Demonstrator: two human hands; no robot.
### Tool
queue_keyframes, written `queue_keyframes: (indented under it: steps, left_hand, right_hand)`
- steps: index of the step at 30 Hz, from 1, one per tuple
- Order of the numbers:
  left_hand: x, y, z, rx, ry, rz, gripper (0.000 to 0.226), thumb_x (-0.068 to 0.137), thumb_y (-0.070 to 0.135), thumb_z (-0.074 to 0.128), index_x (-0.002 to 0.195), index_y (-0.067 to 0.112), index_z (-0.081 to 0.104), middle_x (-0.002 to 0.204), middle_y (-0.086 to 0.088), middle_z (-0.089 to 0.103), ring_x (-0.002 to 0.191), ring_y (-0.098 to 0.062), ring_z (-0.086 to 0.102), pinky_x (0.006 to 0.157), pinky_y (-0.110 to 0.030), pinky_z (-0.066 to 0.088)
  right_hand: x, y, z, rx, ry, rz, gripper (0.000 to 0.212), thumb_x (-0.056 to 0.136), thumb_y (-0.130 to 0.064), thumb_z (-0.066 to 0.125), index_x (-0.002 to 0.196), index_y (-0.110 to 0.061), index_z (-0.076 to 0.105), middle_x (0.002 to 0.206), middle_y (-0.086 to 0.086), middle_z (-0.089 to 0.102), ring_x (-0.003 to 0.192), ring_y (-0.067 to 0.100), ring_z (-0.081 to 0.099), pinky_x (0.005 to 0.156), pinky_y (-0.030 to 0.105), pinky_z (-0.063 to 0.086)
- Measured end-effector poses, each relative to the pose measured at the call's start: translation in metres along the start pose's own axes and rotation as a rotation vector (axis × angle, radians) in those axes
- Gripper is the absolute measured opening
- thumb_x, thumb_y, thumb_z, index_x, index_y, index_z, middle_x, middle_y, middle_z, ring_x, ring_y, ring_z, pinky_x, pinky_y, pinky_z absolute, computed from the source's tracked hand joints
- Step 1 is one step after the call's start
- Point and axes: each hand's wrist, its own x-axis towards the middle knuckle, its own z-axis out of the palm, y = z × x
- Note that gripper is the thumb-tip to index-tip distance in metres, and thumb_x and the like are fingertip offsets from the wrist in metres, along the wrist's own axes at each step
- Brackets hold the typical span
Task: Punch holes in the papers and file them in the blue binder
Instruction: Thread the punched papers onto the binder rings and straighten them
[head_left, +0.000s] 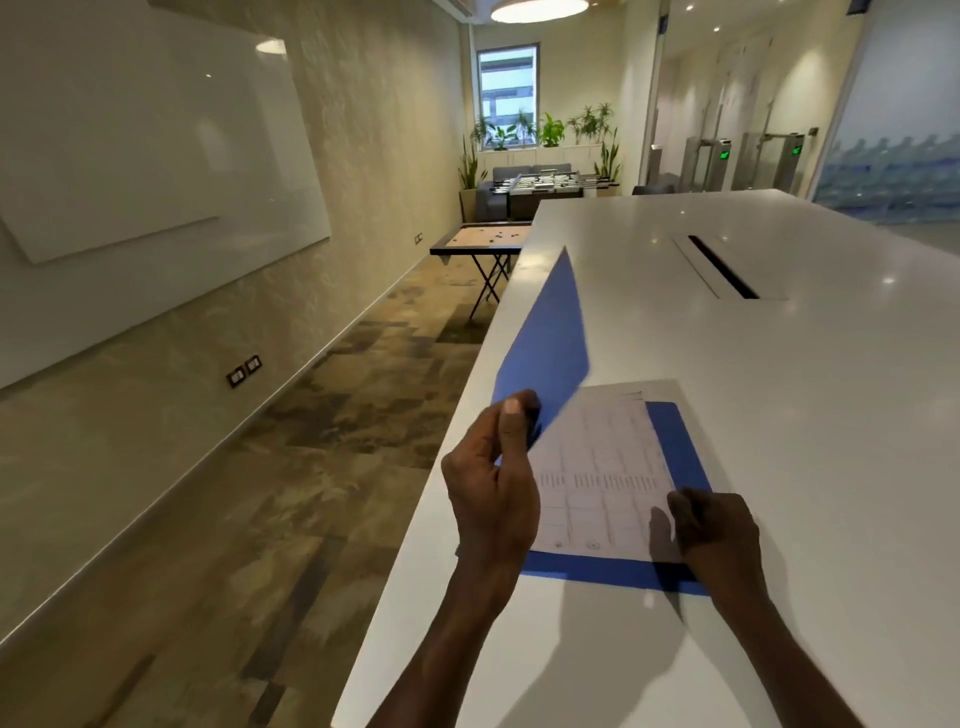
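Note:
The blue binder (680, 441) lies open near the left edge of the white table (805, 395). Its front cover (545, 338) is raised and tilted up to the left. My left hand (498, 483) pinches the near corner of that cover between thumb and fingers. Printed papers (597, 467) rest on the binder's back cover, with two small round marks near their near edge. My right hand (719, 530) presses down on the near right corner of the papers, fingers curled. No hole punch is in view.
The table's left edge drops to the floor right beside the binder. A dark cable slot (722, 265) is set into the tabletop further back. A carrom board on a stand (483, 239) and a foosball table (550, 184) stand beyond the table's far end.

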Motion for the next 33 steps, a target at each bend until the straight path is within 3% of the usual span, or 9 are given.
queue_keyframes:
  steps: [5,7,10,13,16,19,22,26,33]
  left_hand:
    - [-0.002,-0.033,0.012,0.226,-0.222,-0.07,0.023,0.097,0.035,0.05,0.096,0.023,0.07,0.085,0.018,0.068,0.082,0.002,0.063,0.066,-0.004,0.043]
    - [-0.001,-0.046,0.014,0.325,-0.297,-0.126,0.026,0.097,0.038,0.05,0.103,0.022,0.07,0.094,0.014,0.069,0.087,0.0,0.062,0.069,-0.003,0.041]
    - [-0.001,-0.057,0.017,0.437,-0.397,-0.169,0.029,0.097,0.038,0.051,0.11,0.018,0.069,0.1,0.013,0.067,0.086,0.001,0.058,0.07,-0.006,0.042]
    - [-0.004,-0.067,0.019,0.558,-0.466,-0.176,0.029,0.096,0.038,0.054,0.107,0.015,0.068,0.099,0.009,0.066,0.08,0.0,0.053,0.073,-0.019,0.045]
    - [-0.01,-0.081,0.022,0.685,-0.517,-0.104,0.027,0.092,0.043,0.055,0.097,0.017,0.064,0.093,0.005,0.066,0.083,-0.008,0.055,0.073,-0.024,0.042]
    - [-0.017,-0.092,0.023,0.789,-0.555,0.026,0.026,0.085,0.043,0.056,0.09,0.018,0.063,0.088,0.004,0.064,0.082,-0.013,0.056,0.075,-0.033,0.048]
    - [-0.025,-0.099,0.023,0.952,-0.658,0.087,0.035,0.088,0.043,0.057,0.115,0.022,0.065,0.131,0.006,0.06,0.127,-0.024,0.048,0.106,-0.042,0.038]
    - [-0.029,-0.095,0.024,1.043,-0.745,0.066,0.044,0.095,0.043,0.048,0.135,0.026,0.052,0.151,0.009,0.04,0.146,-0.021,0.021,0.118,-0.04,0.011]
    - [-0.03,-0.087,0.029,1.138,-0.814,0.051,0.045,0.098,0.042,0.04,0.141,0.027,0.043,0.156,0.009,0.031,0.148,-0.022,0.012,0.12,-0.041,0.008]
  right_hand:
    - [-0.001,0.001,-0.01,0.401,-0.004,0.198,0.027,0.094,-0.022,0.055,0.077,-0.002,0.061,0.074,0.014,0.063,0.07,0.028,0.057,0.058,0.028,0.041]
    - [-0.001,-0.001,-0.021,0.684,0.025,0.395,0.025,0.09,-0.024,0.057,0.079,-0.005,0.067,0.082,0.019,0.068,0.066,0.028,0.059,0.061,0.03,0.046]
    - [-0.007,-0.002,-0.042,0.958,0.036,0.501,0.033,0.097,-0.032,0.045,0.09,-0.01,0.068,0.083,0.007,0.068,0.07,0.02,0.06,0.063,0.023,0.049]
    - [-0.009,0.004,-0.05,1.122,0.035,0.502,0.031,0.095,-0.033,0.051,0.104,-0.007,0.067,0.105,0.009,0.069,0.093,0.022,0.065,0.087,0.031,0.05]
    - [-0.013,0.009,-0.053,0.773,0.052,0.339,0.017,0.089,-0.019,0.061,0.102,-0.014,0.072,0.11,0.008,0.07,0.102,0.023,0.065,0.096,0.037,0.048]
    - [-0.021,0.009,-0.052,0.289,0.023,0.098,0.018,0.085,-0.013,0.068,0.102,-0.011,0.073,0.102,0.004,0.073,0.091,0.018,0.066,0.084,0.032,0.049]
    - [-0.023,0.023,-0.039,-0.04,-0.047,-0.105,0.017,0.081,-0.006,0.071,0.097,-0.007,0.075,0.106,0.006,0.072,0.097,0.023,0.067,0.084,0.027,0.046]
    - [-0.023,0.034,-0.028,-0.186,-0.059,-0.183,0.019,0.081,-0.003,0.069,0.099,-0.003,0.074,0.115,0.011,0.069,0.105,0.028,0.066,0.092,0.033,0.046]
    - [-0.027,0.035,-0.019,-0.339,-0.04,-0.267,0.017,0.085,-0.01,0.058,0.08,-0.005,0.073,0.11,0.009,0.071,0.1,0.024,0.068,0.087,0.033,0.051]
